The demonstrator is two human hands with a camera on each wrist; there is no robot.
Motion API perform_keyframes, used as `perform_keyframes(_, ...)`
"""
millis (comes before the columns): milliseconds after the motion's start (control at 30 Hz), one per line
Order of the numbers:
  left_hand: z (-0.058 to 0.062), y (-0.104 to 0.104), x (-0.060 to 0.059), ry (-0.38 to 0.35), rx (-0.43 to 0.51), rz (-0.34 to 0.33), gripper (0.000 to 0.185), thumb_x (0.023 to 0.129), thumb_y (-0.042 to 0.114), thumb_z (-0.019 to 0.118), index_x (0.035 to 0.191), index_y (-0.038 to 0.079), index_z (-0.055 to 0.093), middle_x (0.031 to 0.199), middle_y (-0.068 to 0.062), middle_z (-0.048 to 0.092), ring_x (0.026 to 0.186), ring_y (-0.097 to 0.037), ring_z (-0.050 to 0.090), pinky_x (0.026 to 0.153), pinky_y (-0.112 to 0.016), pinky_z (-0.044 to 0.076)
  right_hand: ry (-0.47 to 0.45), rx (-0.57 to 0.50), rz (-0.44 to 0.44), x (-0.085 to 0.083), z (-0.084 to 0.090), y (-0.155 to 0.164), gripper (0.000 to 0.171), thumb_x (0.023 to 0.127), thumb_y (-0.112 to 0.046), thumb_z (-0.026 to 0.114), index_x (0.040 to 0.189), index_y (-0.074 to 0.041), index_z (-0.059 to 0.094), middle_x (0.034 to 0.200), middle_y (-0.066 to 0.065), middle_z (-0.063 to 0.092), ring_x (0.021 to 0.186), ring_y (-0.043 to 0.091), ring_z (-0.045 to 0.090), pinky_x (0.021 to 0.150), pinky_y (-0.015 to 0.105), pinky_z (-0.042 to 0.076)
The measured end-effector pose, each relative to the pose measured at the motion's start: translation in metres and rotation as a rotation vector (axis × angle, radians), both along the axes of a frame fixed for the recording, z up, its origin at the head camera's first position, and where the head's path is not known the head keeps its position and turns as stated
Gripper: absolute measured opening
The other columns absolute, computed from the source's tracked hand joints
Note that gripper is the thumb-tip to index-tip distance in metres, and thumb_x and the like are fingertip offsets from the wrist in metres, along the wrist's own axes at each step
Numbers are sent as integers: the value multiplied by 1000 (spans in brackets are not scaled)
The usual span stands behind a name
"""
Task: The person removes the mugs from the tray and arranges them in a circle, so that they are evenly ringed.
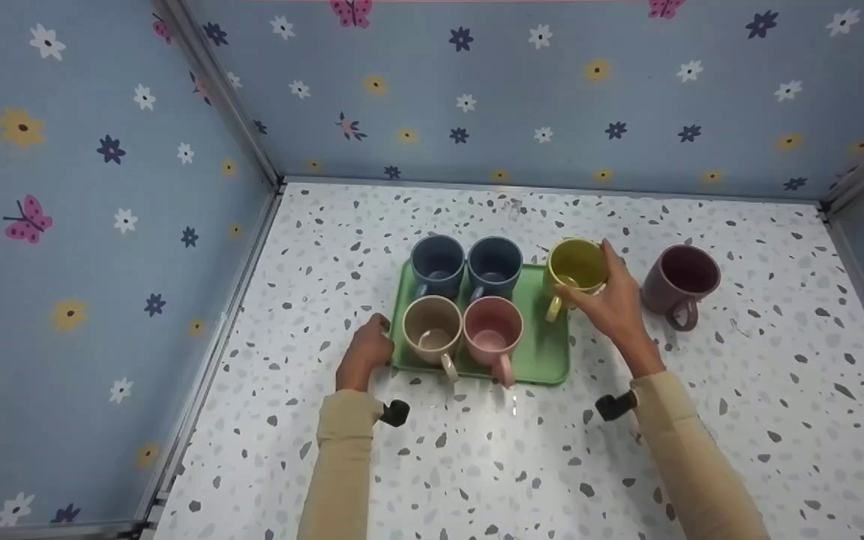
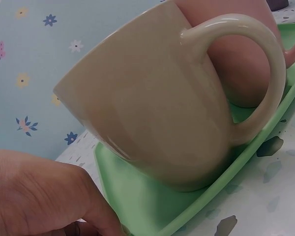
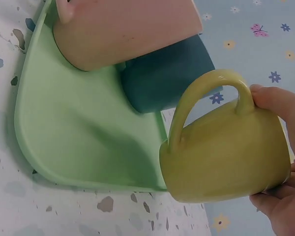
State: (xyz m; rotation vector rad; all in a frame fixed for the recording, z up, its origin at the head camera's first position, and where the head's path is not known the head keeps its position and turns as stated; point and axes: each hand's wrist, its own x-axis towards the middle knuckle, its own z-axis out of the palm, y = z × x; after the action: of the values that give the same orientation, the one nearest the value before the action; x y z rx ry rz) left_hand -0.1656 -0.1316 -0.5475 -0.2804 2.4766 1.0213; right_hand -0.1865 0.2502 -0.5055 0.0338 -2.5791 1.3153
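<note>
My right hand (image 1: 616,300) grips a yellow mug (image 3: 226,152) near its rim, thumb on one side and fingers on the other. The mug hangs over the right back corner of a green tray (image 1: 541,352), its handle toward me. At the tray's left edge, my left hand (image 1: 370,346) holds the rim with curled fingers; part of those fingers is hidden in the left wrist view. Two blue mugs (image 1: 437,264) stand at the back of the tray. In front of them are a beige mug (image 2: 152,98) and a pink mug (image 1: 492,334), handles toward me.
A dark maroon mug (image 1: 679,281) stands on the speckled table (image 1: 477,472), right of the tray. Flower-patterned panels (image 1: 432,97) wall the table at the back and both sides.
</note>
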Motion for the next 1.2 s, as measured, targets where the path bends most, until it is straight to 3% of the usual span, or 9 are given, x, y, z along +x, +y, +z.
perform_keyframes(533,-1,0,-1,-5,-13,-1,43,80,0,46,122,5,49,111,-19,60,93,-29,56,76,-36,45,12,10,-24,34,12,38,108,66,-32,87,148,2,26,149,22,35,134,39,38,108,50,34)
perform_keyframes(800,0,0,0,-14,-22,-5,43,81,0,46,123,5,48,112,-19,60,93,-28,55,76,-36,45,-3,4,-79,51,14,52,110,63,-29,89,150,-5,26,149,19,37,133,37,41,108,50,33)
perform_keyframes(1200,2,0,0,-34,-2,4,42,81,0,46,123,5,48,107,-18,61,89,-26,57,73,-33,45,-37,8,-140,73,8,74,109,66,-28,88,150,-4,23,146,25,37,127,43,45,102,54,38)
